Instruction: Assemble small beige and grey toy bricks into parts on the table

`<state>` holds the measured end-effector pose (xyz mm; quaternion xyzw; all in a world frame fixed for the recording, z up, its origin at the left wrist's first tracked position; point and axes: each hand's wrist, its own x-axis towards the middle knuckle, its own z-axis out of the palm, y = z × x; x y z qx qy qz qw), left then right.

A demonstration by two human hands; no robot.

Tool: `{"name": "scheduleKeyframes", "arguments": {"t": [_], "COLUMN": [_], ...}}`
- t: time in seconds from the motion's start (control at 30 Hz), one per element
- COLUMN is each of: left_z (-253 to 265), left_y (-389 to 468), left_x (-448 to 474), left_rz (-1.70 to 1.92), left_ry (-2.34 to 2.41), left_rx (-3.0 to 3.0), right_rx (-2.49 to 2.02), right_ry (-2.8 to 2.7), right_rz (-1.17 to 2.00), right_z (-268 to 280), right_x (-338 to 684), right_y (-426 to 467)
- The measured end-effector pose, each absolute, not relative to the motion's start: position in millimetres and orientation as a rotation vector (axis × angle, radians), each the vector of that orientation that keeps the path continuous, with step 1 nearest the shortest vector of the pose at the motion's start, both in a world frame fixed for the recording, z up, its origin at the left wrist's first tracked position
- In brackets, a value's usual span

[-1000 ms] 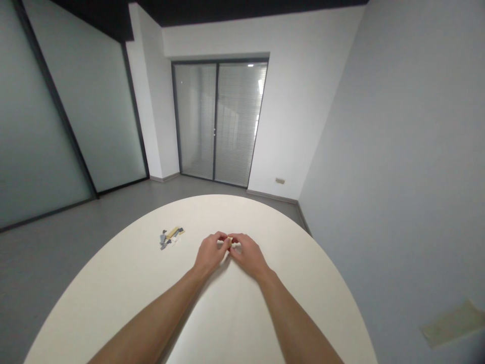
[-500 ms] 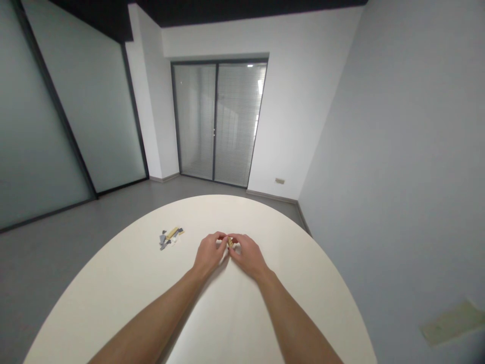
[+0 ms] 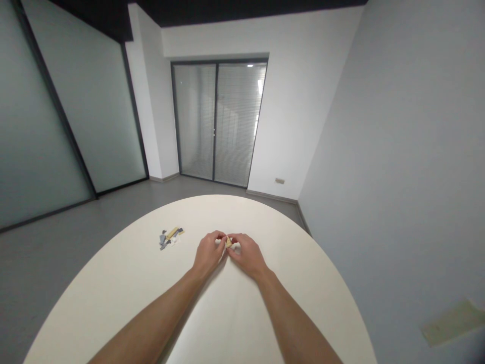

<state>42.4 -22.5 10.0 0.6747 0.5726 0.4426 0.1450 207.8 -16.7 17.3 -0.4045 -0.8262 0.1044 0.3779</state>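
Tan piece, small & prob. plastic, sits at the fingertips of both hands, just over the near-middle of the round white table; L hand is pinched nearly closed on its left side, R hand likewise on the right, thumbs & forefingers curled in w/ only the piece between them; whether its underside touches the tabletop can't be told, fingers cover too much.

Main risk, I'd judge: a slip; the grip is tips only, the piece is tiny, so uneven pressure from one side could twist it or pop it out; if it's made of more than one part (too small to tell), a skewed push could seat them crooked or split them apart. Fingers also hide most of it, so a bad fit might go unnoticed.

Dropped, it'd prob. land close by, as the hands are low; a bounce across the smooth top is poss., though the far rim is well apart from the hands.

Loose parts lie off to the left, well apart from L hand: yellow strip, grey piece, white bits, dark bit; they're bunched, some seem to overlap, so a hasty grab could scatter them or pick the wrong one; white on off-white is the easiest to miss, low contrast being the cause.
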Motion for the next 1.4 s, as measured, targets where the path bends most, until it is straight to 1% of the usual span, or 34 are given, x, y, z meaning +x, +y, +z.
{"name": "scheduleKeyframes", "arguments": {"t": [0.53,0.9,1.4], "left_z": [10.9,12.7,11.0], "left_y": [-24.2,-25.5,-24.5], "left_x": [44.6,46.4,44.2], "left_rz": [1.254,1.243,1.206], "left_ry": [1.534,1.523,1.550], "left_rx": [2.031,2.027,2.011], "right_rx": [-1.039,-1.007,-0.981], "right_ry": [-2.062,-2.053,-2.032], "right_rz": [0.266,0.142,0.185], "right_z": [15.9,16.3,14.6], "right_x": [208.4,208.0,207.2], "right_y": [-14.2,-14.2,-13.2]}}
